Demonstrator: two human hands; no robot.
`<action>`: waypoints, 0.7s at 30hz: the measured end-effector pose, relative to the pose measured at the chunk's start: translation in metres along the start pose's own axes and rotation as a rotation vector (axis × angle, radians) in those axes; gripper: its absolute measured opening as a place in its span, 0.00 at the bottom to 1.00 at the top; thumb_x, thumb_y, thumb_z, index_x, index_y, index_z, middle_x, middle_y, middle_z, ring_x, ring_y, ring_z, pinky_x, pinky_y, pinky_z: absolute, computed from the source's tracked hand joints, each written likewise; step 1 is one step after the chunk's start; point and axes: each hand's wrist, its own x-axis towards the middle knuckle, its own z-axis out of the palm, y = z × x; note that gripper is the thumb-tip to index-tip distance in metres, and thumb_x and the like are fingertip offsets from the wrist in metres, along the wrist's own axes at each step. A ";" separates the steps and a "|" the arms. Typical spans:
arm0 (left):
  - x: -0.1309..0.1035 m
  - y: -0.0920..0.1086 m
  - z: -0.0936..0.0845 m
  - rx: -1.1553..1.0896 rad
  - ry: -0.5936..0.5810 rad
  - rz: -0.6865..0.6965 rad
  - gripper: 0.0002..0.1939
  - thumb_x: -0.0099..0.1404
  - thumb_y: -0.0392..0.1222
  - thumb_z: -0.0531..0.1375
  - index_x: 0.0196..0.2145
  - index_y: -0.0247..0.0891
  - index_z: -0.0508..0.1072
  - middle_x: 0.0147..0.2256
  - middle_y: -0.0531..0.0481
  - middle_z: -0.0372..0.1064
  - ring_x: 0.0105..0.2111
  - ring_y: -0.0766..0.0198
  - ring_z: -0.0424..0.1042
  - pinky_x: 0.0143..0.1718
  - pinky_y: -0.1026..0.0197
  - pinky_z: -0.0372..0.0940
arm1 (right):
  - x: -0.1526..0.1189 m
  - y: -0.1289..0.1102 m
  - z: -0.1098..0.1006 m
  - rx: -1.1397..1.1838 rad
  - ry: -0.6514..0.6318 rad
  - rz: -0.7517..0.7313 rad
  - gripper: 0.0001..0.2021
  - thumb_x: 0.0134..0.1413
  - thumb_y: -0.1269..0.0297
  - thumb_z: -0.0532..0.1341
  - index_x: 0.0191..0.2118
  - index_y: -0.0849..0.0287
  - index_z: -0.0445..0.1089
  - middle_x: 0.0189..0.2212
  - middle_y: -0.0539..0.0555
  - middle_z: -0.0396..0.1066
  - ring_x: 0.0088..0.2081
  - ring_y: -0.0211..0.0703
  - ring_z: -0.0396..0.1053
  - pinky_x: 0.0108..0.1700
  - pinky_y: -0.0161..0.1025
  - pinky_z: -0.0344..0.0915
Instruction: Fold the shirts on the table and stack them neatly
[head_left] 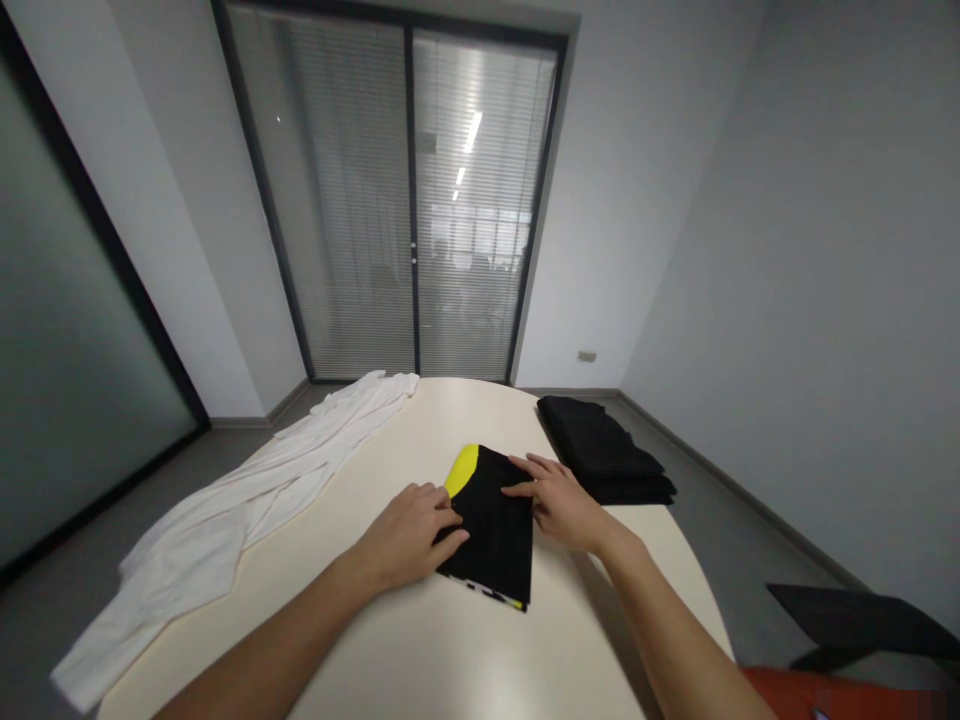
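Note:
A folded black cloth item (495, 530) with a yellow patch at its upper left corner lies on the pale table (495, 660), between my two hands. Along its bottom edge runs a thin strip of white and yellow. My left hand (420, 532) touches its left edge, thumb and fingers apart over the fabric. On the other side, my right hand (551, 495) rests its spread fingertips on the upper right part of the item.
White garments (247, 510) lie stretched along the table's left edge. Folded black clothes (604, 450) are stacked at the right edge. A black and red chair (862, 620) stands at lower right. Beyond the table is a glass door (360, 200) with blinds.

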 end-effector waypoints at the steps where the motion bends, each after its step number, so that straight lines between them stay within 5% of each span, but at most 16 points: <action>1: 0.000 0.000 0.003 -0.007 0.007 0.049 0.18 0.70 0.51 0.55 0.52 0.45 0.77 0.52 0.42 0.70 0.53 0.48 0.67 0.58 0.43 0.58 | 0.001 -0.003 0.003 0.043 0.046 -0.003 0.25 0.60 0.67 0.55 0.63 0.48 0.67 0.68 0.55 0.53 0.69 0.56 0.48 0.69 0.57 0.42; 4: -0.004 0.001 0.016 -0.037 -0.061 0.151 0.31 0.65 0.51 0.61 0.64 0.52 0.63 0.69 0.46 0.47 0.68 0.40 0.46 0.66 0.35 0.44 | 0.006 -0.015 0.021 0.145 0.073 0.063 0.30 0.68 0.49 0.47 0.71 0.51 0.49 0.71 0.55 0.46 0.71 0.57 0.42 0.69 0.59 0.42; 7: -0.009 0.006 0.026 -0.085 -0.173 0.134 0.37 0.66 0.54 0.60 0.69 0.55 0.52 0.72 0.46 0.34 0.70 0.38 0.33 0.65 0.29 0.37 | 0.011 -0.017 0.039 0.159 -0.093 0.153 0.37 0.65 0.38 0.44 0.73 0.47 0.38 0.73 0.51 0.30 0.72 0.61 0.24 0.68 0.67 0.33; 9: -0.012 0.013 0.027 -0.132 -0.213 0.121 0.38 0.66 0.58 0.58 0.69 0.55 0.51 0.72 0.46 0.30 0.70 0.37 0.30 0.65 0.27 0.37 | 0.013 -0.010 0.042 0.165 -0.156 0.125 0.38 0.65 0.38 0.45 0.73 0.48 0.37 0.73 0.50 0.28 0.72 0.58 0.20 0.69 0.64 0.30; 12: -0.013 0.026 0.021 -0.181 -0.245 0.126 0.35 0.67 0.63 0.56 0.68 0.56 0.54 0.72 0.46 0.32 0.70 0.33 0.32 0.63 0.25 0.39 | 0.013 0.003 0.034 0.187 -0.217 0.035 0.38 0.63 0.44 0.52 0.73 0.48 0.37 0.73 0.51 0.27 0.72 0.55 0.19 0.70 0.59 0.28; 14: -0.011 0.030 0.017 -0.179 -0.229 0.140 0.30 0.68 0.61 0.55 0.66 0.56 0.60 0.71 0.47 0.43 0.69 0.33 0.40 0.63 0.26 0.44 | 0.010 0.008 0.023 0.190 -0.272 0.027 0.41 0.60 0.49 0.58 0.72 0.46 0.39 0.73 0.52 0.24 0.71 0.55 0.17 0.69 0.60 0.26; 17: -0.003 0.022 0.020 -0.152 -0.079 0.107 0.24 0.71 0.53 0.53 0.62 0.51 0.67 0.66 0.46 0.57 0.65 0.44 0.55 0.63 0.37 0.53 | 0.004 0.008 0.011 0.172 -0.332 0.092 0.47 0.52 0.47 0.64 0.72 0.45 0.39 0.72 0.54 0.19 0.70 0.59 0.14 0.69 0.61 0.25; 21: 0.008 -0.006 0.035 -0.067 0.039 -0.030 0.32 0.69 0.51 0.57 0.68 0.46 0.57 0.69 0.43 0.48 0.69 0.46 0.47 0.67 0.40 0.46 | -0.002 0.007 0.007 0.167 -0.370 0.162 0.55 0.47 0.43 0.67 0.72 0.47 0.35 0.72 0.57 0.17 0.71 0.62 0.16 0.69 0.61 0.27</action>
